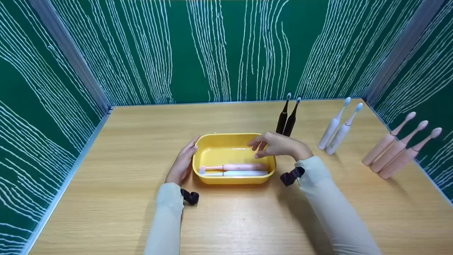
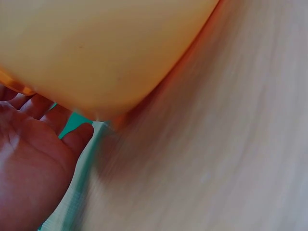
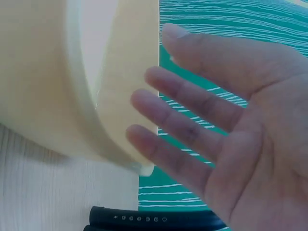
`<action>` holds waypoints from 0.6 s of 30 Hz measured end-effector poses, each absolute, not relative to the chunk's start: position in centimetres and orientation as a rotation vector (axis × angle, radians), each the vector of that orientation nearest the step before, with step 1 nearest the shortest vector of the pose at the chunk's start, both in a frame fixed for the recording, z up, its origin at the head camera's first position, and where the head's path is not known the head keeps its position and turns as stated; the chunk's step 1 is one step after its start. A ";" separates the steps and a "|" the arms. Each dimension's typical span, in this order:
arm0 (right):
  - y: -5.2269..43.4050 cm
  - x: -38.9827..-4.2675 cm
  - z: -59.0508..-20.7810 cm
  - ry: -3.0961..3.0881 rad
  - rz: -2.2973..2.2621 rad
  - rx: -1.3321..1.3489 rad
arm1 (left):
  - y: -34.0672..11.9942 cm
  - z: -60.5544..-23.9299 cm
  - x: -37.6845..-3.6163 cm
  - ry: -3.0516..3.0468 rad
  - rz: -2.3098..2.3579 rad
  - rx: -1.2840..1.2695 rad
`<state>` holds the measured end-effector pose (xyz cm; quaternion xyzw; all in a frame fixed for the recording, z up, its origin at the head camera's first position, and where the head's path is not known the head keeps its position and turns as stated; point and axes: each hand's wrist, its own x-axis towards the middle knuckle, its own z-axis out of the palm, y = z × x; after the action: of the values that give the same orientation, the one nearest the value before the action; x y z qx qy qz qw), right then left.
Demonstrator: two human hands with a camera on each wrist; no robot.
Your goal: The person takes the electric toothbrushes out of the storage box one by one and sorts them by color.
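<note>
A tub (image 1: pixel 212 143) sits near the middle of the table (image 1: pixel 106 198). Two toothbrushes (image 1: pixel 235 170) lie side by side in it, along its near wall. The left hand (image 1: pixel 182 163) rests against the tub's left wall; the right hand (image 1: pixel 279 145) hovers over its right rim, perhaps just touching it. Behind the tub to the right stand two toothbrushes (image 1: pixel 286 120), farther right another pair (image 1: pixel 336 129), and near the table's right edge three more (image 1: pixel 396 148).
</note>
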<state>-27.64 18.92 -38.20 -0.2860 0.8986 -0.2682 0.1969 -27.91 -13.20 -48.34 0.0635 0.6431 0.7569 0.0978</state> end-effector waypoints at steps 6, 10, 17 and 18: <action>17.5 -28.1 -38.0 2.473 -0.623 -0.710 | -13.2 -48.1 -27.9 1.916 2.229 0.151; 16.4 -28.1 -37.8 2.430 -0.564 -0.657 | -13.1 -48.0 -28.0 1.936 2.214 0.131; 14.8 -28.2 -37.8 2.398 -0.478 -0.623 | -13.1 -48.1 -28.0 1.948 2.211 0.130; 14.6 -28.3 -37.8 2.399 -0.461 -0.632 | -13.1 -48.1 -28.0 1.950 2.211 0.131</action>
<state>-28.27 14.63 -37.76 -0.2386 0.9057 -0.1742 0.3041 -27.96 -13.08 -48.14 0.0442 0.6578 0.7458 0.0952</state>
